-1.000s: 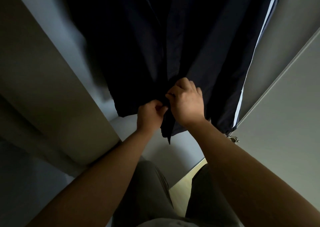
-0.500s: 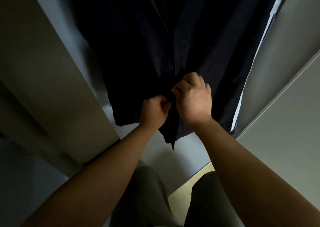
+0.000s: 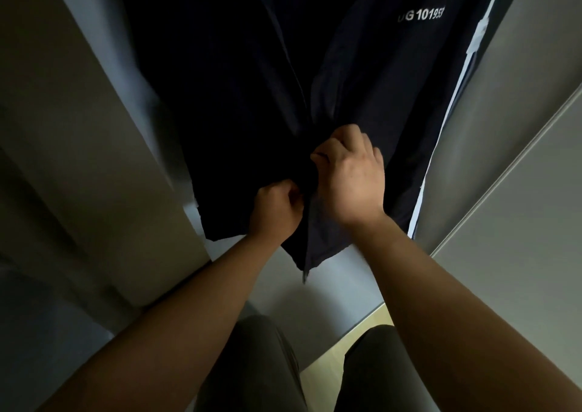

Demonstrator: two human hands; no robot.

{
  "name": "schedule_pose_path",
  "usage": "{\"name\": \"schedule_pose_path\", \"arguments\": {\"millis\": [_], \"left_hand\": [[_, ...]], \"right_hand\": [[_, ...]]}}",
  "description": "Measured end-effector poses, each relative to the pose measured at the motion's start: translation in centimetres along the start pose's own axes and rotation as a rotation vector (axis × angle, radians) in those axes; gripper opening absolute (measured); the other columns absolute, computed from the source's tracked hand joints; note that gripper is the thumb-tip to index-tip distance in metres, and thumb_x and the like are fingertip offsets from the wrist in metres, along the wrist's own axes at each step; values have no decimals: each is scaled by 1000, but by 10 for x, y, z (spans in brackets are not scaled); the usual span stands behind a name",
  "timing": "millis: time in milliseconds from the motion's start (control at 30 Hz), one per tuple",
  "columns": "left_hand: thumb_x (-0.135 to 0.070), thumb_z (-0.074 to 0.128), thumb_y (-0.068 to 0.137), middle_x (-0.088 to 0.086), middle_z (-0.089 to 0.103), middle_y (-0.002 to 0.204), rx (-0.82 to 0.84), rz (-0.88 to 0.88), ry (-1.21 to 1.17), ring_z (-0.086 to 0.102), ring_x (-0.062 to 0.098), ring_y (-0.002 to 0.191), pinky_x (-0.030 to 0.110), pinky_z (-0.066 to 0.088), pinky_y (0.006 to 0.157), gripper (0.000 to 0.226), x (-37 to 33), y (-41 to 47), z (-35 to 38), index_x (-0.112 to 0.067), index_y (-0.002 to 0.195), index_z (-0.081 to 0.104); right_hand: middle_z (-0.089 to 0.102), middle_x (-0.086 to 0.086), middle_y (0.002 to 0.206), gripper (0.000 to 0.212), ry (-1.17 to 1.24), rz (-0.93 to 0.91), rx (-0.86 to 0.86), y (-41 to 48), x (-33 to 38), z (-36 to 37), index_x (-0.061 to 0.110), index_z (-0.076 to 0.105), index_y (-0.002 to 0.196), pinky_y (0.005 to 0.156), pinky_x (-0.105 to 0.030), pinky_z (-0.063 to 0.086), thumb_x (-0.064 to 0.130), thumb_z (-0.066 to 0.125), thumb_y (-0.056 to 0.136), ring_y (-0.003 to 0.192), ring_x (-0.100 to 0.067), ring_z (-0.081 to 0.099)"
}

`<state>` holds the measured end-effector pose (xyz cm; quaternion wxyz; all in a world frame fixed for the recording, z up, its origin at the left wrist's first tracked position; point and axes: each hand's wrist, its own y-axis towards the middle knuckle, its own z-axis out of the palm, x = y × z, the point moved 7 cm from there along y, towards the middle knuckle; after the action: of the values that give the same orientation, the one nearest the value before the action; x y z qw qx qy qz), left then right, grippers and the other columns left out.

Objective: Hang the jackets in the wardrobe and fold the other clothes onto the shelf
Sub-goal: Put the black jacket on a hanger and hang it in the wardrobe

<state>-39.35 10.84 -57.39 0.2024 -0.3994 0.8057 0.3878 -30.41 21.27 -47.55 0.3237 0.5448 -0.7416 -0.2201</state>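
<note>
A dark navy jacket point(image 3: 239, 103) hangs inside the wardrobe, with white lettering on its right chest and a white stripe down its right sleeve. Its top and hanger are out of view. My left hand point(image 3: 275, 211) grips the left front edge near the hem, fingers curled. My right hand point(image 3: 351, 175) pinches the right front edge just above and beside it. The two front panels meet between my hands, and what my fingertips hold there is hidden in the dark fabric.
The wardrobe's grey left wall point(image 3: 78, 134) and its right wall point(image 3: 504, 134) flank the jacket. The grey wardrobe floor point(image 3: 340, 288) lies under the hem. A strip of light wooden floor point(image 3: 327, 364) shows between my legs.
The view has tilted upward, so the chest lettering now shows fully. My right hand has risen slightly along the front edge while my left hand keeps gripping near the hem.
</note>
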Motion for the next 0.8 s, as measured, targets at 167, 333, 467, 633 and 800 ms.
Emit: {"name": "schedule_pose_path", "arguments": {"millis": [167, 333, 467, 633, 800], "left_hand": [[-27, 73, 88, 5, 71, 85, -32, 45, -56, 65, 23, 78, 23, 41, 62, 17, -12, 12, -12, -11, 88, 68], [-25, 70, 88, 7, 70, 86, -86, 111, -28, 66, 28, 80, 36, 53, 64, 15, -26, 34, -22, -10, 87, 67], [-19, 69, 91, 10, 71, 80, -79, 134, -43, 67, 31, 75, 40, 55, 64, 14, -25, 31, -21, -7, 84, 70], [-22, 71, 92, 9, 71, 81, -25, 133, -125, 68, 27, 77, 40, 57, 70, 18, -28, 33, -25, -6, 85, 69], [-26, 73, 91, 6, 74, 89, -135, 173, -109, 70, 23, 83, 35, 56, 71, 20, -48, 48, -40, -6, 93, 73]], "right_hand": [[55, -6, 102, 14, 31, -8, 12, 5, 0, -1, 12, 69, 92, 74, -34, 36, 23, 61, 97, 87, -27, 55], [56, -8, 101, 18, 71, -12, 31, 3, 4, 3, 9, 70, 90, 72, -39, 45, 21, 60, 98, 84, -28, 57], [57, -7, 102, 17, 49, -20, -14, 15, 6, -8, 11, 70, 90, 72, -34, 37, 24, 61, 97, 87, -28, 58], [58, -6, 105, 17, 78, -48, -78, 32, 7, -22, 12, 71, 94, 71, -33, 37, 25, 61, 97, 85, -25, 57], [58, -8, 105, 16, 123, -31, -70, 30, 2, -21, 10, 71, 93, 70, -33, 39, 22, 61, 97, 82, -25, 58]]}}
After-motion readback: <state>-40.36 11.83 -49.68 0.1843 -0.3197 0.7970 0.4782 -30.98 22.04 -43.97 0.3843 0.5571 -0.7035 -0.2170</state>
